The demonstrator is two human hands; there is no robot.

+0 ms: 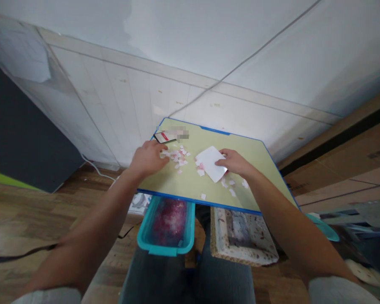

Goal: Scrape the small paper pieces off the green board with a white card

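My right hand (236, 162) grips a white square card (212, 164) with rounded corners by its right edge, thumb on top. The card is held over the right part of the yellow-green tabletop (180, 183). Small white and pink paper pieces (201, 172) lie beside and below it. My left hand (150, 158) is at the table's left side, with a small pale piece of paper (165, 153) between thumb and fingers. Right of it spreads a loose pile of similar paper pieces (179, 156). A phone (165, 136) lies just behind my left hand, its far end blurred out.
Below the table's front edge, a teal plastic basin (166, 251) with pinkish-red contents is above my lap. Beside it is a speckled foam box (220, 240). Cardboard boxes (342, 156) stand at the right. A cable (240, 65) runs down the white wall behind.
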